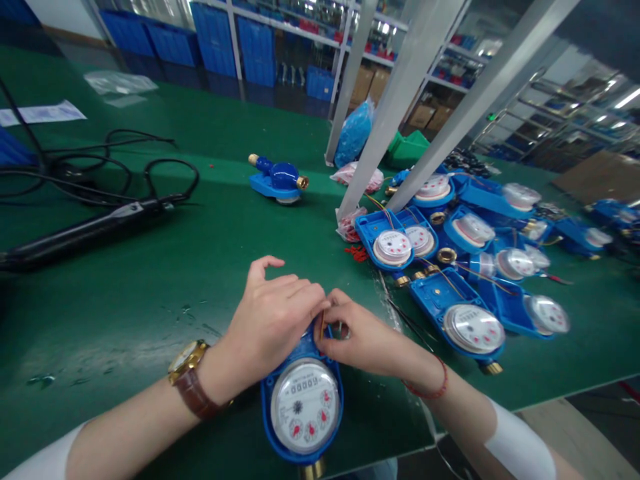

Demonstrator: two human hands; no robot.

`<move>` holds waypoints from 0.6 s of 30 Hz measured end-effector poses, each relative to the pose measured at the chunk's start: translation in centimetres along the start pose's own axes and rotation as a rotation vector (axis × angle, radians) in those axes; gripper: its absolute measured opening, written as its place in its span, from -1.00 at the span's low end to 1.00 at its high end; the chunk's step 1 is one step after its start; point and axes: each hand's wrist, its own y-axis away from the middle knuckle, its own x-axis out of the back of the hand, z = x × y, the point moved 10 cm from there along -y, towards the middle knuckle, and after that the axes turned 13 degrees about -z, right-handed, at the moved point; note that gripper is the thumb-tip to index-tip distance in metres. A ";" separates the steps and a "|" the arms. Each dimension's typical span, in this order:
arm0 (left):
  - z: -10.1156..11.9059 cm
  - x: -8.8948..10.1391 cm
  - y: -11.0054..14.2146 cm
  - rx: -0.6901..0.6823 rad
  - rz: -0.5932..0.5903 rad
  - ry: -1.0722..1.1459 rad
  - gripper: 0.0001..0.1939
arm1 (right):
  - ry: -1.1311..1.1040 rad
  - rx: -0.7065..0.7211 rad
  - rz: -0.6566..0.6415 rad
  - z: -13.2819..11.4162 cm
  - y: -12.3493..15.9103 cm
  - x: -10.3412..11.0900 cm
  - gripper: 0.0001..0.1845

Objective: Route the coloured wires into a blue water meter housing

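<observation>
A water meter in a blue housing lies in front of me, its round dial facing up and its brass end towards me. My left hand is over the far end of the housing, little finger raised and other fingers bent together; what its tips hold is hidden. Beside it, my right hand pinches thumb against fingers at the housing's upper right edge. A thin brownish wire shows between those fingers. Both hands' fingertips nearly meet there.
Several blue water meters crowd the right side. Another meter lies face down farther off. A black corded tool rests at left. Metal posts rise from the green table, with small bags and red bits near them.
</observation>
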 end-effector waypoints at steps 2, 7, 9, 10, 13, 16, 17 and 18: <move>-0.1 1.4 1.4 0.116 0.085 -0.099 -0.95 | -0.019 -0.020 -0.009 0.0 0.2 0.1 -0.92; 3.1 4.2 7.6 0.306 0.277 -0.118 -0.73 | 0.094 -0.063 -0.079 -0.1 0.7 -0.4 -0.93; 5.1 1.5 8.6 0.248 0.115 -0.026 -0.78 | 0.166 -0.072 -0.097 -0.3 0.7 -0.7 -0.90; 5.5 -0.2 8.9 0.267 0.035 0.009 -0.71 | 0.200 -0.075 -0.101 -0.5 0.7 -0.8 -0.89; 5.9 -4.2 9.2 0.315 -0.096 0.003 -0.39 | 0.261 -0.085 -0.085 -1.1 0.8 -0.8 -0.87; 5.3 -5.2 8.5 0.342 -0.079 -0.005 -0.34 | 0.246 -0.066 -0.071 -1.4 0.9 -1.0 -0.85; 4.9 -5.3 8.3 0.365 -0.083 0.013 -0.32 | 0.207 -0.039 -0.058 -1.4 0.9 -1.2 -0.85; 4.4 -5.3 8.1 0.392 -0.098 0.036 -0.29 | 0.137 -0.001 -0.024 -1.3 1.0 -1.3 -0.89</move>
